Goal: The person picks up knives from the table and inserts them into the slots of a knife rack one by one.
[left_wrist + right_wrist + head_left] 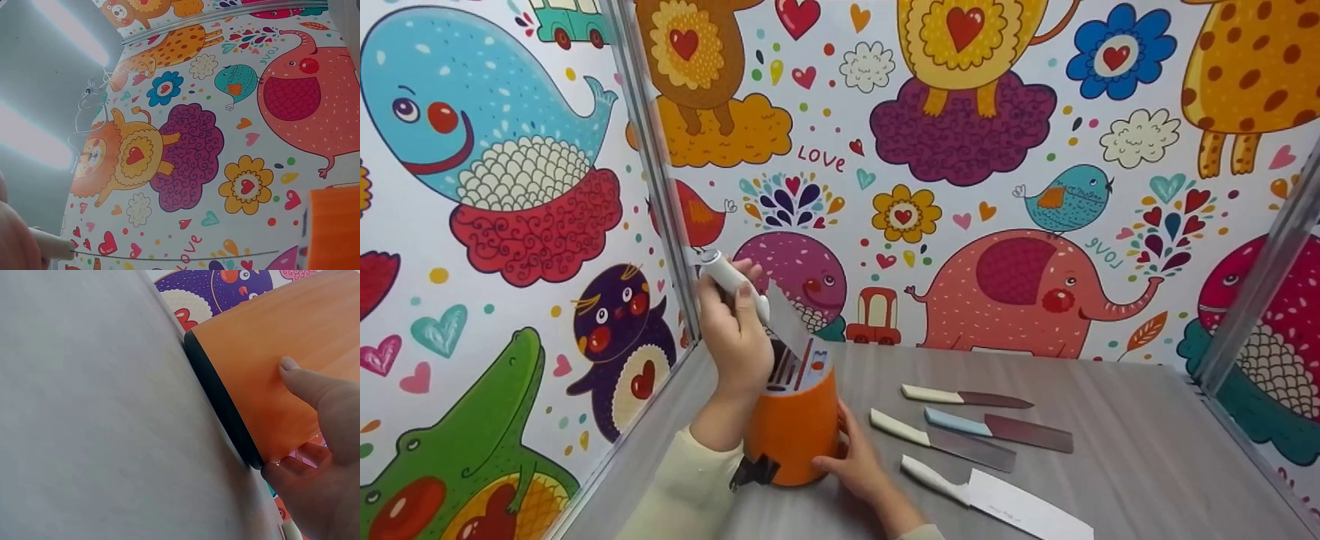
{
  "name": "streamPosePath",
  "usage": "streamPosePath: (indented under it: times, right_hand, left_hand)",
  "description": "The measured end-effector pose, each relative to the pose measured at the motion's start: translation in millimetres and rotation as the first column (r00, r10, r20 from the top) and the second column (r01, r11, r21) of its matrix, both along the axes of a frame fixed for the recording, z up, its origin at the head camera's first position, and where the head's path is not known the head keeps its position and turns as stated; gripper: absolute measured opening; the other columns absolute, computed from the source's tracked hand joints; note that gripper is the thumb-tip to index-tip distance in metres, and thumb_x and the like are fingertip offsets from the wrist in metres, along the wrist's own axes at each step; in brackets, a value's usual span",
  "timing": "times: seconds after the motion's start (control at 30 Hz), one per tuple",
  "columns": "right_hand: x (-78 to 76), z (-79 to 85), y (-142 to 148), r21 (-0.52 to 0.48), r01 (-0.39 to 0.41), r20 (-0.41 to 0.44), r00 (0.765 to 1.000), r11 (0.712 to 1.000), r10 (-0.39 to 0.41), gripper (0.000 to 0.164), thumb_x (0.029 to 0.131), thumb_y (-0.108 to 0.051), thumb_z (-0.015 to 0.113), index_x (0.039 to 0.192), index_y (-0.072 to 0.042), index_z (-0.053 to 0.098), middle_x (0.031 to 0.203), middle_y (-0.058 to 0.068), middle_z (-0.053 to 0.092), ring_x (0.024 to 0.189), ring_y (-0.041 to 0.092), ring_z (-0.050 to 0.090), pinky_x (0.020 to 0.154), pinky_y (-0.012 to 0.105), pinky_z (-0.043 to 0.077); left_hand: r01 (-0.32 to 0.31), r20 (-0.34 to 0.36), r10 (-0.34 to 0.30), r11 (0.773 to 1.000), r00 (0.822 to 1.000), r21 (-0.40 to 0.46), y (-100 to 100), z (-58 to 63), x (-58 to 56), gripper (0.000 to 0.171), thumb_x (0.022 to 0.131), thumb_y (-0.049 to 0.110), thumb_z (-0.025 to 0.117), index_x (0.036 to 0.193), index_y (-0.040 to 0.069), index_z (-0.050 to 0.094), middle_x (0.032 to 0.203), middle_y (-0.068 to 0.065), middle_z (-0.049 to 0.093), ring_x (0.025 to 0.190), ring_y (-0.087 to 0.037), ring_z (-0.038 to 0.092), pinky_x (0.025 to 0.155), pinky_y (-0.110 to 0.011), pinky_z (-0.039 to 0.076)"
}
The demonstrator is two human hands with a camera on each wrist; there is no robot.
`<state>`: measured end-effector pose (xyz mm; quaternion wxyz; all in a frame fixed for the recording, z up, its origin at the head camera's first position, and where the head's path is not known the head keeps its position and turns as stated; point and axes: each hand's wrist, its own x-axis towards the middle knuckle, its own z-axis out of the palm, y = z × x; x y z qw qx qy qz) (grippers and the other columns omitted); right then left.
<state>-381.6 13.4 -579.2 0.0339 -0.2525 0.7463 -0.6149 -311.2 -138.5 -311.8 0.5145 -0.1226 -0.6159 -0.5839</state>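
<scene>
Fingers: those of the left hand [739, 345] curled closed round the handle of a white-handled knife [789, 324]; those of the right hand [856, 461] part-open, thumb and fingers gripping the orange knife block [795, 431] low down. Grey table [1140, 420] bears the block: smooth sides, dark base rim, pale top with dark slots, interior not visible. To its right lie a large cleaver [1011, 501] and three narrower knives [973, 448]. Held knife: thin grey blade, just above the slots, end short of the block in left wrist view. Long axis oblique: blade down-right, silver-capped butt up-left.
</scene>
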Motion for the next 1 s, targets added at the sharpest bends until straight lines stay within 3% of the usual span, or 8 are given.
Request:
streamPosePath:
  times: [0.27, 0.43, 0.57, 0.67, 0.8, 1.0]
  right_hand:
    - [-2.0, 1.7, -0.1, 0.051, 0.046, -0.03, 0.999, 0.998, -0.044, 0.102, 0.077, -0.032, 0.085, 0.158, -0.022, 0.022, 0.157, 0.01, 0.038, 0.141, 0.035, 0.042, 0.113, 0.054, 0.038]
    - [-0.7, 1.3, -1.3, 0.056, 0.039, -0.019, 0.999, 0.998, -0.037, 0.103, 0.077, -0.031, 0.085, 0.157, -0.019, 0.022, 0.157, 0.011, 0.039, 0.14, 0.036, 0.042, 0.112, 0.055, 0.039]
    - [-0.4, 2.6, -2.2, 0.051, 0.045, -0.013, 0.999, 0.998, -0.044, 0.102, 0.077, -0.033, 0.085, 0.157, -0.025, 0.022, 0.158, 0.008, 0.038, 0.141, 0.034, 0.041, 0.114, 0.054, 0.038]
    - [0.0, 3.8, -2.1, 0.051, 0.051, -0.011, 0.999, 0.997, -0.051, 0.102, 0.076, -0.037, 0.084, 0.157, -0.03, 0.022, 0.158, 0.005, 0.038, 0.142, 0.032, 0.041, 0.115, 0.053, 0.037]
    - [1.4, 3.1, -1.0, 0.056, 0.057, -0.03, 0.998, 0.997, -0.055, 0.103, 0.075, -0.037, 0.085, 0.157, -0.027, 0.023, 0.157, 0.007, 0.039, 0.141, 0.033, 0.043, 0.114, 0.054, 0.038]
    - [1.5, 1.1, -0.3, 0.052, 0.061, -0.029, 0.998, 0.997, -0.059, 0.102, 0.075, -0.036, 0.085, 0.156, -0.027, 0.025, 0.157, 0.006, 0.04, 0.14, 0.031, 0.044, 0.114, 0.052, 0.039]
  left_hand:
    - [-0.057, -0.042, 0.053, 0.994, 0.998, -0.095, 6.7, -10.8, -12.3, 0.029, 0.101, 0.002, 0.049, 0.129, -0.004, 0.046, 0.122, -0.015, 0.063, 0.118, -0.026, 0.065, 0.108, -0.029, 0.046]
    - [-0.018, 0.03, 0.021, 0.996, 0.999, -0.084, 5.1, -16.3, -13.4, 0.03, 0.102, 0.004, 0.048, 0.132, -0.001, 0.045, 0.124, -0.011, 0.062, 0.12, -0.018, 0.064, 0.112, -0.03, 0.043]
    - [0.01, 0.062, -0.005, 0.996, 0.998, -0.084, 4.0, -23.4, -19.3, 0.032, 0.103, 0.007, 0.048, 0.134, 0.001, 0.043, 0.127, -0.009, 0.06, 0.122, -0.018, 0.063, 0.113, -0.034, 0.042]
    - [0.032, 0.082, -0.026, 0.996, 0.996, -0.084, 3.8, -31.9, -25.9, 0.032, 0.104, 0.01, 0.047, 0.135, 0.004, 0.042, 0.129, -0.008, 0.059, 0.124, -0.02, 0.061, 0.114, -0.037, 0.041]
    - [0.068, 0.14, -0.056, 0.994, 0.989, -0.082, 4.6, -46.5, -31.9, 0.033, 0.104, 0.011, 0.046, 0.137, 0.01, 0.041, 0.13, -0.004, 0.058, 0.126, -0.018, 0.06, 0.115, -0.042, 0.039]
    - [0.113, 0.188, -0.096, 0.99, 0.977, -0.081, 5.7, -64.2, -40.2, 0.032, 0.105, 0.014, 0.047, 0.136, 0.01, 0.043, 0.13, -0.006, 0.06, 0.127, -0.021, 0.06, 0.115, -0.045, 0.039]
